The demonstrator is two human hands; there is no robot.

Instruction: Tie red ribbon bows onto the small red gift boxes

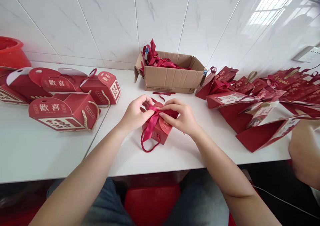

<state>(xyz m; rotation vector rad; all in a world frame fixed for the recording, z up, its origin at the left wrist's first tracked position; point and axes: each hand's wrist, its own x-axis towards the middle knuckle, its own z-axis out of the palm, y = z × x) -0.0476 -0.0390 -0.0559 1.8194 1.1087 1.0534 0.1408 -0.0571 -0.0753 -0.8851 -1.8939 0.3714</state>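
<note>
A small red gift box (160, 132) with a twisted red cord handle stands on the white table (50, 152) in front of me. A dark red ribbon (152, 124) runs over its top and hangs down its front. My left hand (135, 114) pinches the ribbon at the box's top left. My right hand (181, 117) pinches the ribbon at the top right, fingers closed on it. Both hands rest against the box.
An open cardboard carton (172, 75) full of red ribbons sits behind the box by the tiled wall. Several assembled red boxes (62, 110) lie at the left. Flat and folded red boxes (250, 99) pile at the right. Another person's arm (303, 152) shows at the right edge.
</note>
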